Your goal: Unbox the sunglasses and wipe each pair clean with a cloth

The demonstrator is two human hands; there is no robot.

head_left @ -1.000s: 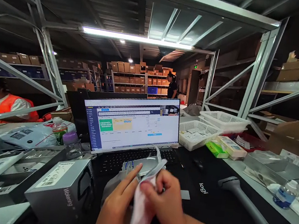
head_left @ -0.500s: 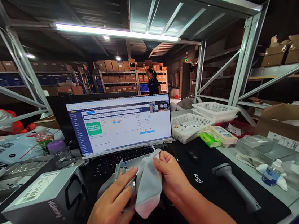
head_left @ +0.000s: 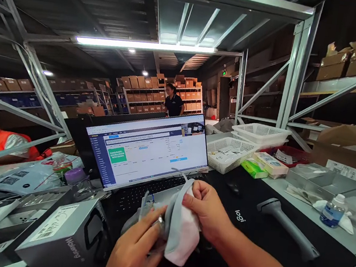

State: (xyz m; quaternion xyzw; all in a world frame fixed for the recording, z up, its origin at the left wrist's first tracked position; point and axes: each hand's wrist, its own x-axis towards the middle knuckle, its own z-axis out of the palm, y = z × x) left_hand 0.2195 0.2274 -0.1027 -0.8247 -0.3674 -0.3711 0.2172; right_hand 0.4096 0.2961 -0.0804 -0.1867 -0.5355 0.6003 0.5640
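Observation:
My right hand (head_left: pixel 209 209) pinches the upper edge of a soft grey-and-white cloth piece (head_left: pixel 184 238), its thumb pressed on the grey band. The pale side hangs down, facing me. A thin grey cord or strap sticks up above the fingers. My left hand (head_left: pixel 139 241), with a ring on one finger, is closed round the left part of the same bundle. Grey folds and a clear-looking bit show past its fingertips; its thumb and what lies under the palm are mostly hidden. Behind the hands are the keyboard (head_left: pixel 124 200) and a lit laptop-like screen (head_left: pixel 149 151).
To the left stand a grey box (head_left: pixel 55 231) marked "Wakening" and a purple-capped jar (head_left: pixel 75 177). On the right lie a barcode scanner (head_left: pixel 289 229), a mouse (head_left: pixel 233 189), a blue bottle (head_left: pixel 333 211) and white baskets (head_left: pixel 230 155). Two people are beyond the desk.
The cloth has turned in my hands, so more of its white side and a grey band now show. The view has shifted slightly left, and the standing person has moved left.

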